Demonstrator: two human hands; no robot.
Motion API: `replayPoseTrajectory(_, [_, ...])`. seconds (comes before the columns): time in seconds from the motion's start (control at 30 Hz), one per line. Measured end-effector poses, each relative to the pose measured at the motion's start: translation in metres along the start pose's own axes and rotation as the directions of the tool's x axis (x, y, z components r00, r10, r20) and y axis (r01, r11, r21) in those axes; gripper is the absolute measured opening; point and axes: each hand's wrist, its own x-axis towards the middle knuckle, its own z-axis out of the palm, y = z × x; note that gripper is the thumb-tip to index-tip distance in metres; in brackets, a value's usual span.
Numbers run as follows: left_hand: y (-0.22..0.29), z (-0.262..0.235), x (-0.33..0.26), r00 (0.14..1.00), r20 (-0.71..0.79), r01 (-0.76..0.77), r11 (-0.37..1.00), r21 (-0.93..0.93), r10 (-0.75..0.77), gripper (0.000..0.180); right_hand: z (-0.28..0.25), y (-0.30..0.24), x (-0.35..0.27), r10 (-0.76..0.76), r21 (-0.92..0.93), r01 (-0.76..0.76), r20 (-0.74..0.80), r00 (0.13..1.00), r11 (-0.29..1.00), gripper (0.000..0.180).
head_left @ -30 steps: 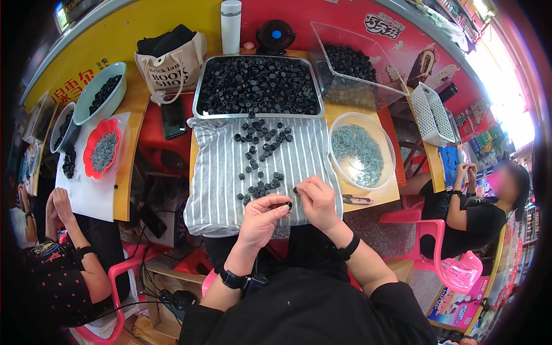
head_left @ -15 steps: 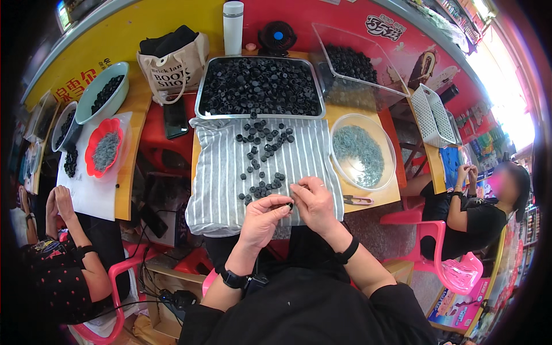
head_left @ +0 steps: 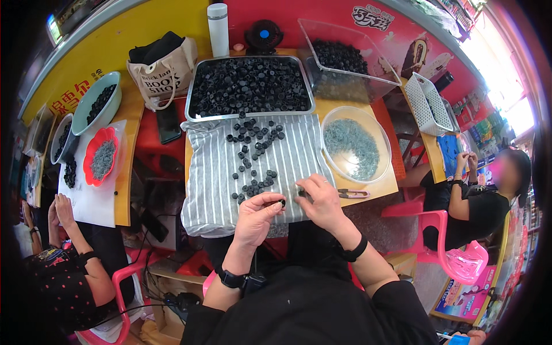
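Between the thumb and forefinger of my left hand (head_left: 256, 219) is a small black cap (head_left: 282, 203). My right hand (head_left: 323, 202) is just to the right of it, with its thumb and fingers curled together. Something small and dark shows at those fingertips, too small to name. Both hands are above the near part of a grey-and-white striped cloth (head_left: 210, 172). A loose group of black caps (head_left: 253, 187) lies on the cloth beyond my left hand. More are strewn from there up to a metal tray (head_left: 192, 110) heaped with similar black pieces.
Right of the cloth stand a round clear tub (head_left: 386, 152) of thin translucent pieces and thread snips (head_left: 353, 194). A clear bin (head_left: 348, 80), a fan (head_left: 263, 37), a white bottle (head_left: 218, 31) and a tote bag (head_left: 164, 75) are behind. Co-workers sit at both sides.
My hands have drawn apart: they were nearly touching at the small cap, and a gap now shows between them. The whole view has shifted a little.
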Motion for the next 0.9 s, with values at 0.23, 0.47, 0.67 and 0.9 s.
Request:
replayPoseTrajectory(0.23, [0.001,0.002,0.0,1.0,0.002,-0.003,1.0,0.008,0.003,0.021,0.001,0.014,-0.016,0.08,0.166,-0.062,-0.105,0.991,0.984,0.025])
replayPoseTrajectory(0.47, [0.003,0.002,0.0,1.0,0.006,0.016,1.0,-0.022,-0.015,0.021,0.008,0.005,-0.009,0.054,0.041,-0.049,-0.124,0.991,0.998,0.021])
replayPoseTrajectory(0.67, [0.005,0.001,0.0,0.999,0.01,0.034,0.995,-0.09,-0.033,0.024,0.009,-0.002,-0.02,0.28,0.447,-0.234,-0.038,0.959,0.863,0.016])
replayPoseTrajectory(0.9, [0.01,0.009,-0.001,0.991,0.078,0.125,0.975,-0.186,-0.112,0.025,0.001,-0.041,-0.024,0.246,0.762,-0.17,0.015,0.969,0.624,0.018])
